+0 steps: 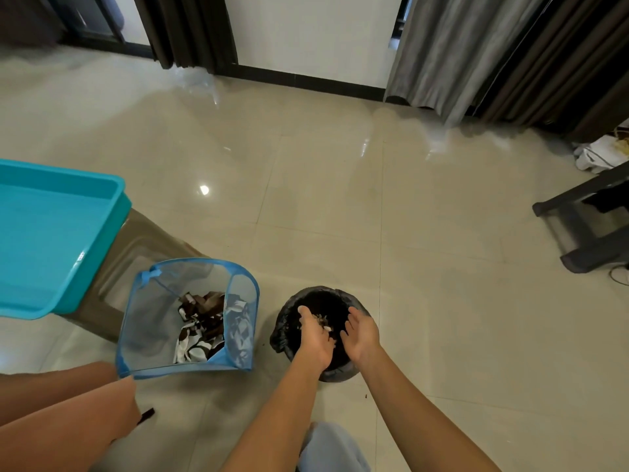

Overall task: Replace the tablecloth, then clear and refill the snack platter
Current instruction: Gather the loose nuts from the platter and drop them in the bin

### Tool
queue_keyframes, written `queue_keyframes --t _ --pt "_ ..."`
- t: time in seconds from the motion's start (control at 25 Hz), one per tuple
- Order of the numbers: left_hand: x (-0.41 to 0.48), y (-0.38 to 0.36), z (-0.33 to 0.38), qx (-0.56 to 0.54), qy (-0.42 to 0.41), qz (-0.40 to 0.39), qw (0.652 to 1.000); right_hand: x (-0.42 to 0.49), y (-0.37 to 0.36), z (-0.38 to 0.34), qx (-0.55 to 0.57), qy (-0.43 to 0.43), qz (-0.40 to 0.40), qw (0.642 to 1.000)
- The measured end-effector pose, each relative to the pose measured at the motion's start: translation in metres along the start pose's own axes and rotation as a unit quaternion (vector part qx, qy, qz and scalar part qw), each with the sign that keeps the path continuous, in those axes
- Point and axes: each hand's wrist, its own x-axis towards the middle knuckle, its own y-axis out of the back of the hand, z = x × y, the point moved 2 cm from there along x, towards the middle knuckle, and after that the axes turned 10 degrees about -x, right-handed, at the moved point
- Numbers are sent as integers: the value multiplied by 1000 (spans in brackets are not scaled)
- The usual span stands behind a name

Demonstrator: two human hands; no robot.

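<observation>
Snack scraps [323,324] sit on the fingers of our left hand [315,338], above the black-lined bin [284,335] on the floor. Neither grip is closed: both hands are open, the right hand [361,335] just beside the left. We should stay low over the bin and brush palm on palm, so the crumbs drop inside.

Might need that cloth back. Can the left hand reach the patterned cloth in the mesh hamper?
Probably yes: the hamper is open-topped, nothing covers the cloth, though the left hand carries scraps.
</observation>
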Motion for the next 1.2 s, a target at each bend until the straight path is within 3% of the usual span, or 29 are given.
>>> queue_keyframes --t 0.44,0.68,0.96,1.2 --pt "-110 -10 45 19 -53 -9 998 -95 -15 -28 -48 35 -26 998" --pt "-213 24 120 -61 -159 -33 985 -174 -110 -12 -200 49 -122 971" --pt "-321 153 231 -123 -305 -9 944 -290 -266 92 -317 44 -280 905" --pt "-454 349 298 -158 -431 75 885 -408 -372 256 -402 57 -396 824"
